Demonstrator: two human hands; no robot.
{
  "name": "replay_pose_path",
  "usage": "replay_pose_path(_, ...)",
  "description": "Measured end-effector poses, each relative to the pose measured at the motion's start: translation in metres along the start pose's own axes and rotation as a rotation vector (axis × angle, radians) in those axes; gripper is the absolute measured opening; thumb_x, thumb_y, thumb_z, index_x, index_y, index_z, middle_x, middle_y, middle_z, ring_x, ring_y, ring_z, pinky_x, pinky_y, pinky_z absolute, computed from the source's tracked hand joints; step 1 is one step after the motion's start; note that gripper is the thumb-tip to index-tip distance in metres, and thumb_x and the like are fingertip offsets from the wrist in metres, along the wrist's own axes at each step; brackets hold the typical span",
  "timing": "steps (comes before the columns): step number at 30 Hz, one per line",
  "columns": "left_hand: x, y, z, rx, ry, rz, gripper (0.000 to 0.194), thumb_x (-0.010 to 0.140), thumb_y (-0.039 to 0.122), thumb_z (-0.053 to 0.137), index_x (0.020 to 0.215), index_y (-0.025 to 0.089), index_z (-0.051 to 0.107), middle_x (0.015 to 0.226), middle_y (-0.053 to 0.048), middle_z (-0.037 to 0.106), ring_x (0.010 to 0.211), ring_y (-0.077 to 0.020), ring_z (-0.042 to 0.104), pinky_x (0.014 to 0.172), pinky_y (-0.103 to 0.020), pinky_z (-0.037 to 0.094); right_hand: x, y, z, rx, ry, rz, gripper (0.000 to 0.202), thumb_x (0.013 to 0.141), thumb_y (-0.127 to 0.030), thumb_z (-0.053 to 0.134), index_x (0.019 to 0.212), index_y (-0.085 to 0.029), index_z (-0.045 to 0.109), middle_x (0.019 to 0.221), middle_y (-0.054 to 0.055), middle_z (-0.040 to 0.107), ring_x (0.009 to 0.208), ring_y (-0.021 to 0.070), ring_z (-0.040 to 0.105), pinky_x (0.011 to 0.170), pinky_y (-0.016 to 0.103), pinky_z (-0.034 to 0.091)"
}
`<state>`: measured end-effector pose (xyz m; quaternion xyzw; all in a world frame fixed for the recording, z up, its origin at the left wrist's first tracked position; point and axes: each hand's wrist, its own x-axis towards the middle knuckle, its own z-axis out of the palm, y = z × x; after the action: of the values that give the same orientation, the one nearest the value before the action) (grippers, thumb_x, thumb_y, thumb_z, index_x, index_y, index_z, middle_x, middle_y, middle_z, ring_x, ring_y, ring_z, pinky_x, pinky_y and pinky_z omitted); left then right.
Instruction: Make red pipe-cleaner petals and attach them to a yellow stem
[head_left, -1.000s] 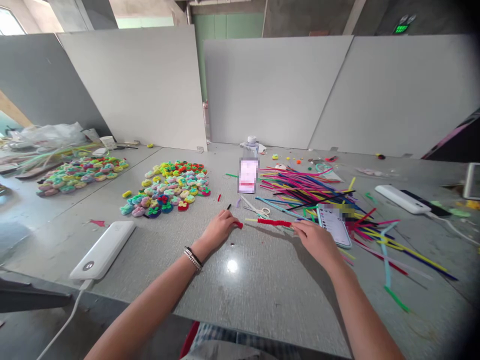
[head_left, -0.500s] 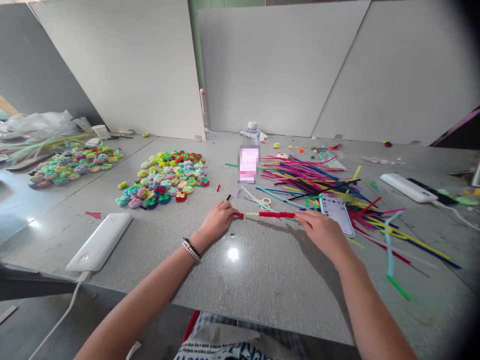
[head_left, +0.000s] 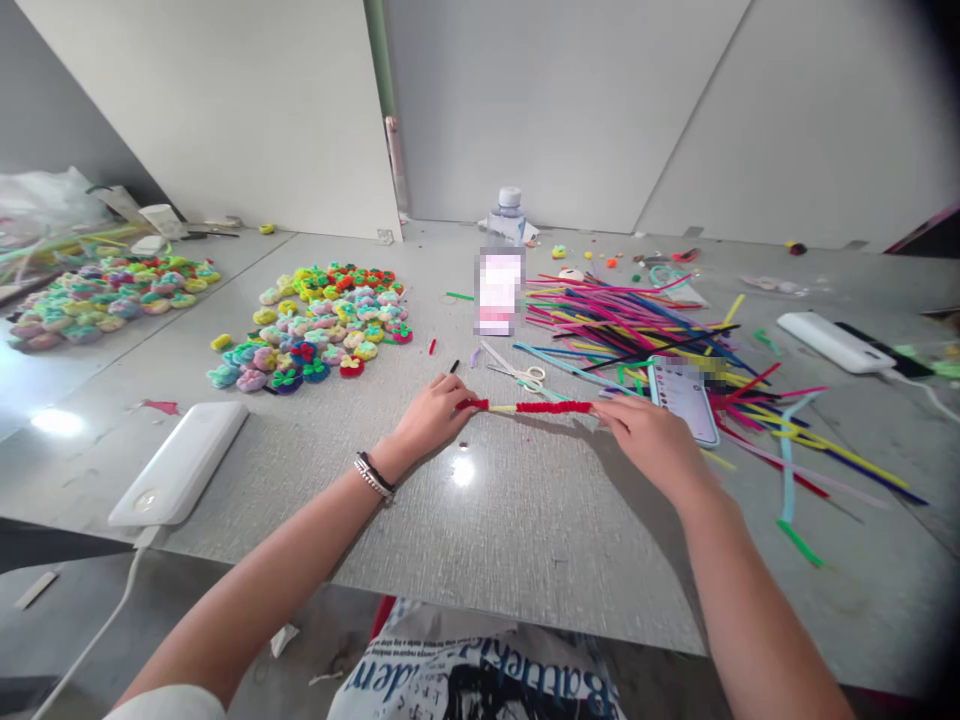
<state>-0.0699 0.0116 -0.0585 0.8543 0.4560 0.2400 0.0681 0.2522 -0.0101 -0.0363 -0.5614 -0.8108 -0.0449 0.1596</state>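
A red fuzzy strip point(head_left: 553, 407) with a bare pale yellow section near its left part stretches level between my two hands, just above the grey table point(head_left: 480, 540). My left hand point(head_left: 439, 408) pinches its left end, where a short red piece shows at the fingertips. At the other end, my right hand point(head_left: 637, 425) grips the tip between thumb and fingers. White-handled scissors point(head_left: 525, 377) lie just beyond the strip. Short black and red bits point(head_left: 432, 346) rest near my left hand.
Colourful fuzzy flower pieces point(head_left: 330, 325) are piled at the left. Many coloured pipe cleaners point(head_left: 622, 320) spread on the right, with a phone point(head_left: 684, 402) over them. A bottle point(head_left: 508, 215), an upright blurred phone point(head_left: 498, 290) and white power banks point(head_left: 180, 465) also stand or lie around.
The view has tilted down a little, so the table things appear higher. Both hands still hold the strip, with hardly any shift between them.
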Motion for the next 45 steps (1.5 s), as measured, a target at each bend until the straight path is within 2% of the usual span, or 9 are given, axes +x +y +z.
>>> replay_pose_path(4,0.001,-0.001,-0.001,-0.022,-0.012,0.010,0.021,0.093,0.027,0.053,0.104,0.018,0.067,0.099,-0.007,0.062,0.097,-0.0213,0.053,0.086,-0.034,0.047,0.001,-0.005,-0.001,-0.003,-0.019,-0.008,0.027,0.092,-0.017,0.048,0.102,-0.023,0.072,0.100,0.002,0.073,0.091,0.0221,0.068,0.061,0.029,0.046)
replay_pose_path(14,0.000,-0.004,0.000,-0.034,-0.021,0.015,0.018,0.090,0.028,0.055,0.102,0.019,0.066,0.100,-0.006,0.062,0.096,-0.0205,0.053,0.085,-0.034,0.047,-0.001,0.001,-0.001,0.012,0.042,0.005,0.026,0.093,-0.018,0.048,0.100,-0.025,0.072,0.104,0.003,0.073,0.085,0.0197,0.068,0.061,0.028,0.044)
replay_pose_path(19,0.002,-0.005,0.002,-0.064,-0.016,-0.011,0.018,0.089,0.027,0.056,0.102,0.020,0.067,0.099,-0.006,0.062,0.094,-0.0201,0.054,0.083,-0.034,0.047,0.000,-0.004,0.000,0.037,0.052,-0.016,0.027,0.092,-0.019,0.047,0.098,-0.026,0.072,0.097,0.003,0.073,0.082,0.0192,0.067,0.059,0.027,0.042)
replay_pose_path(22,0.003,-0.002,0.003,-0.072,-0.017,0.004,0.018,0.089,0.027,0.056,0.101,0.020,0.068,0.099,-0.006,0.062,0.094,-0.0202,0.054,0.084,-0.034,0.047,0.002,-0.007,0.001,0.069,0.031,-0.032,0.028,0.091,-0.017,0.046,0.096,-0.025,0.073,0.094,0.003,0.073,0.079,0.0186,0.066,0.058,0.027,0.042)
replay_pose_path(26,0.004,0.003,0.002,-0.094,-0.022,0.049,0.017,0.091,0.026,0.055,0.100,0.018,0.067,0.102,-0.007,0.064,0.098,-0.0205,0.054,0.088,-0.034,0.046,0.004,-0.010,0.004,0.083,-0.023,-0.049,0.028,0.091,-0.015,0.046,0.098,-0.022,0.073,0.092,0.005,0.073,0.086,0.0210,0.067,0.063,0.029,0.044)
replay_pose_path(29,0.002,0.003,0.001,-0.143,-0.019,0.034,0.018,0.093,0.026,0.053,0.101,0.017,0.065,0.100,-0.007,0.067,0.098,-0.0202,0.055,0.088,-0.034,0.046,0.004,-0.012,0.006,0.088,-0.045,-0.051,0.029,0.091,-0.015,0.046,0.100,-0.021,0.073,0.095,0.005,0.073,0.088,0.0215,0.067,0.066,0.030,0.045)
replay_pose_path(36,-0.004,-0.001,-0.003,-0.236,-0.026,0.028,0.020,0.094,0.030,0.052,0.104,0.018,0.065,0.098,-0.006,0.069,0.095,-0.0184,0.059,0.087,-0.034,0.047,0.004,-0.014,0.008,0.110,-0.047,-0.076,0.029,0.092,-0.017,0.045,0.102,-0.021,0.072,0.091,0.006,0.072,0.086,0.0210,0.066,0.066,0.029,0.045)
replay_pose_path(42,-0.006,0.003,-0.002,-0.344,-0.002,-0.043,0.020,0.093,0.028,0.053,0.105,0.019,0.066,0.100,-0.006,0.070,0.093,-0.0168,0.063,0.086,-0.032,0.049,0.004,-0.017,0.009,0.180,-0.040,-0.068,0.028,0.092,-0.019,0.046,0.098,-0.021,0.073,0.085,0.005,0.072,0.080,0.0205,0.066,0.064,0.029,0.044)
replay_pose_path(45,-0.008,0.007,-0.005,-0.362,-0.020,-0.026,0.020,0.092,0.028,0.054,0.104,0.020,0.067,0.099,-0.006,0.070,0.093,-0.0163,0.063,0.086,-0.031,0.049,0.004,-0.019,0.009,0.183,-0.033,-0.080,0.028,0.091,-0.019,0.046,0.099,-0.022,0.073,0.088,0.004,0.073,0.082,0.0209,0.067,0.063,0.029,0.045)
